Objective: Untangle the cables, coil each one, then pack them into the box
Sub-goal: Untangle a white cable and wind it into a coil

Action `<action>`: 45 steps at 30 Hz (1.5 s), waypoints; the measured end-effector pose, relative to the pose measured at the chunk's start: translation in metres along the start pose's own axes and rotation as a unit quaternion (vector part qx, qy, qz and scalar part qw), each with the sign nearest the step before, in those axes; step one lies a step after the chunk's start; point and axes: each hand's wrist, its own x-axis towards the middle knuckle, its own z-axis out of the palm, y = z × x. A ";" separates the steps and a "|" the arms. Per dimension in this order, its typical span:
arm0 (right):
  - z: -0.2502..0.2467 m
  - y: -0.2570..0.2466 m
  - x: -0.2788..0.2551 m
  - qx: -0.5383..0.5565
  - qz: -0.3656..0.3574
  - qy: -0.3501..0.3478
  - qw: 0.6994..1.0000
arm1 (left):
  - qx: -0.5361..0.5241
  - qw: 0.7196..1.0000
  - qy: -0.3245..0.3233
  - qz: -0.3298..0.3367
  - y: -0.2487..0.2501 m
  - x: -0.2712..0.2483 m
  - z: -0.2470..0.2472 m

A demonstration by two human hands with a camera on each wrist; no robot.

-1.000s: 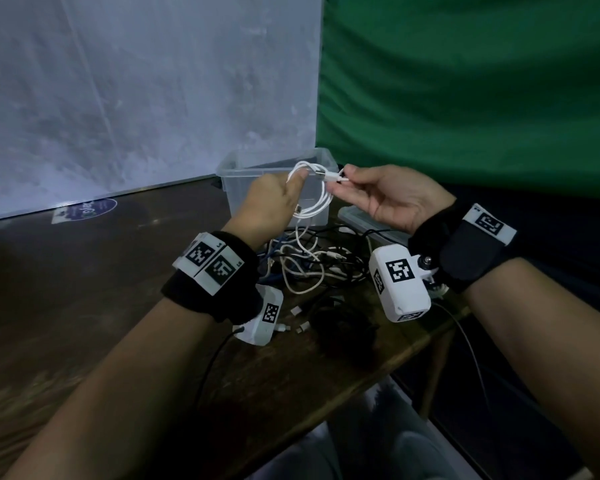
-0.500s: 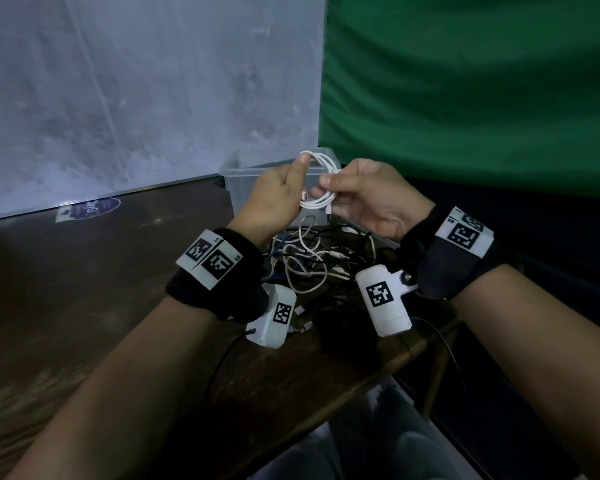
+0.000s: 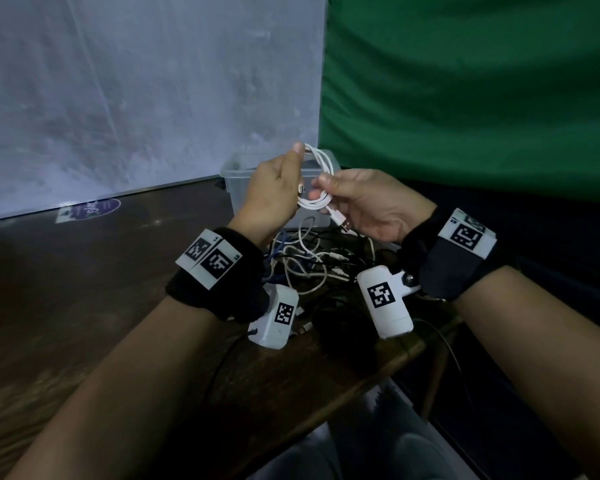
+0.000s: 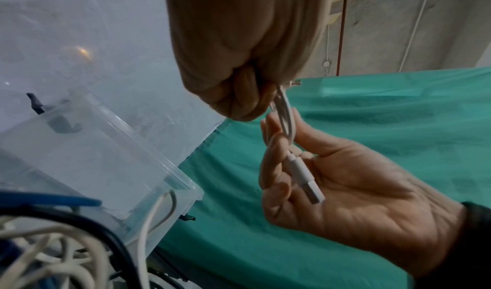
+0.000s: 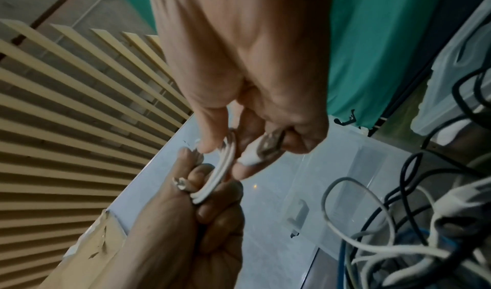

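White cable [image 3: 317,181], wound into a small coil, sits at the centre of the head view, held up between both hands above the worktop [image 3: 84,289]. The left hand [image 3: 274,195] is closed into a fist around one side of the coil, thumb raised against the top loop. The right hand [image 3: 368,206] pinches the other side between thumb and fingers, its palm turned up, and the cable's USB plug [image 4: 305,180] lies across that palm. Just behind the hands stands the clear plastic box [image 3: 238,171], lid off. Below the hands, in the middle of the frame, a tangle of cables [image 3: 305,261] in white, black and blue lies on the dark wood, touching the box's front wall. A green cloth [image 3: 465,81] fills the upper right.
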 end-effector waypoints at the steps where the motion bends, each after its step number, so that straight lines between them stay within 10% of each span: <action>1: 0.000 0.000 0.000 -0.031 0.005 0.002 0.999 | -0.001 1.000 0.002 0.001 0.000 0.000 0.000; 13: -0.002 -0.010 -0.005 -0.033 0.016 -0.034 0.999 | -0.023 0.999 0.022 -0.006 -0.008 0.004 0.003; 26: -0.009 -0.009 0.001 0.059 -0.010 0.063 0.996 | -0.219 0.947 -0.173 -0.162 -0.007 0.003 -0.007; 45: -0.011 -0.005 0.001 -0.062 -0.016 0.120 0.991 | -0.103 0.991 0.002 -0.080 -0.005 0.012 -0.011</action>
